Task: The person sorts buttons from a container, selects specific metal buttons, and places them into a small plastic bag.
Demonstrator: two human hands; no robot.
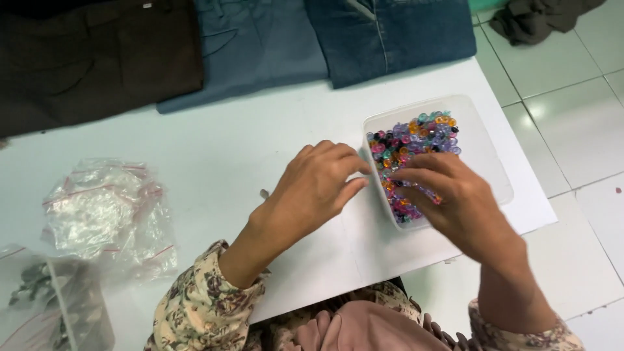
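A clear plastic tub stands on the white table at the right, its left half filled with small coloured beads. My right hand reaches over the tub's near side, fingertips down among the beads; whether it pinches one I cannot tell. My left hand hovers just left of the tub, fingers spread and curved, tips close to the tub's left wall, holding nothing that I can see.
Crumpled clear zip bags lie at the table's left, one with dark pieces at the lower left. Folded dark brown, grey-blue and blue denim garments lie along the far edge. Tiled floor lies to the right, with a dark cloth.
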